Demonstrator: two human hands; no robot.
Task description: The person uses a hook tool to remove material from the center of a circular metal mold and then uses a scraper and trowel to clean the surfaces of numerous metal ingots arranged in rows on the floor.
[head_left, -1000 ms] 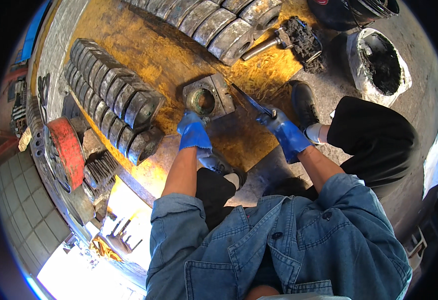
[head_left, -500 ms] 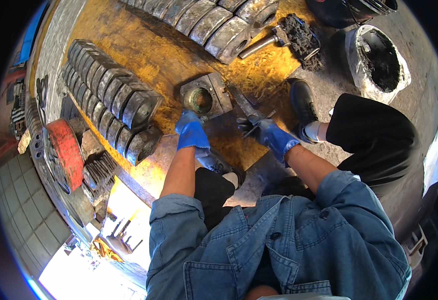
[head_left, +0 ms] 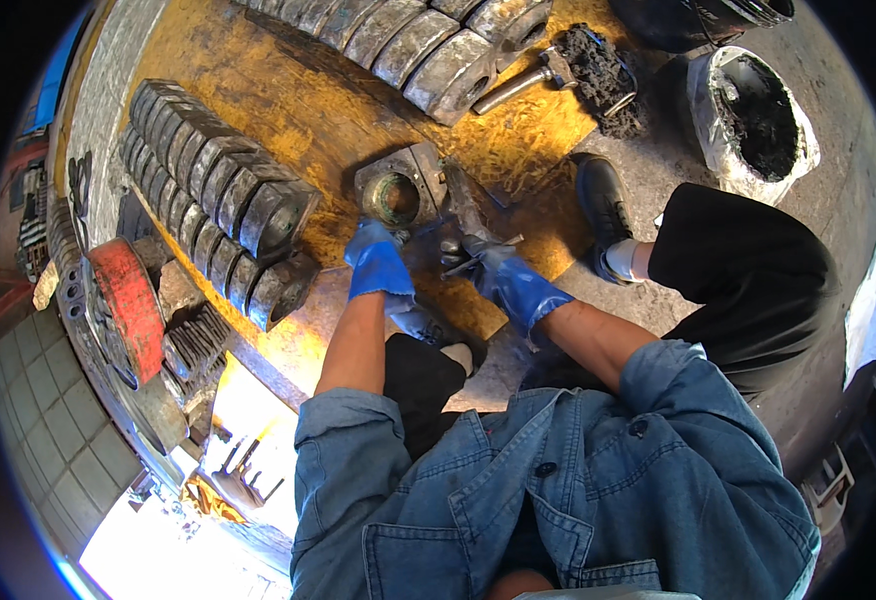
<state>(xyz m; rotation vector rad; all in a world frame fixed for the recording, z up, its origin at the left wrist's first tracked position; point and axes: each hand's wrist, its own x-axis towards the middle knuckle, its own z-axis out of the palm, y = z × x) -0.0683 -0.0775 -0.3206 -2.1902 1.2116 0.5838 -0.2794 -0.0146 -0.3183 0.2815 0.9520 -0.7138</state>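
A grey metal block with a round bore [head_left: 396,198] lies on the yellow stained floor in front of me. My left hand [head_left: 376,262], in a blue glove, grips its near edge with the fingers partly hidden. In my right hand [head_left: 503,278], also blue-gloved with dark fingertips, is a long flat metal tool [head_left: 468,203]. The tool points away from me along the block's right side; whether it touches the block I cannot tell. A thin rod-like piece also sticks out by the right fingers, its kind unclear.
Rows of metal half-ring blocks stand at the left [head_left: 220,190] and far side [head_left: 398,40]. A hammer [head_left: 514,90] lies by a dark crumbly heap [head_left: 598,85]. A white sack [head_left: 703,110] holding black material stands at right. My shoe [head_left: 603,205] flanks the work.
My right hand has shifted left and a little nearer to me, and the tool has moved left toward the block. My left hand stays at the block.
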